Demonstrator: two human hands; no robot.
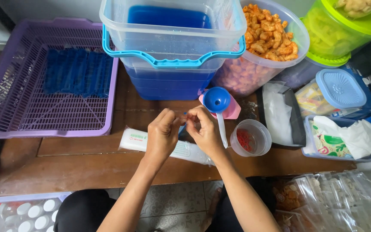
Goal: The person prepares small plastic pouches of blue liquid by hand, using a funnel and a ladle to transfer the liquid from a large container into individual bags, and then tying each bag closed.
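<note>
My left hand (163,134) and my right hand (203,130) meet over the wooden table (86,159), fingertips pinched together on a small thin item with a blue tip (184,120); most of it is hidden by my fingers. Under my hands lies a long pack of clear plastic sleeves (136,140). A blue funnel (217,100) with a white stem rests on a pink holder just beyond my right hand. A clear bucket of blue liquid (168,47) with a blue handle stands behind.
A purple basket (5,107) at left holds several blue filled tubes (77,71). A small clear cup with red rubber bands (250,138) sits right of my hands. Tubs of orange snacks (267,34), green-lidded containers (344,25) and bags crowd the right.
</note>
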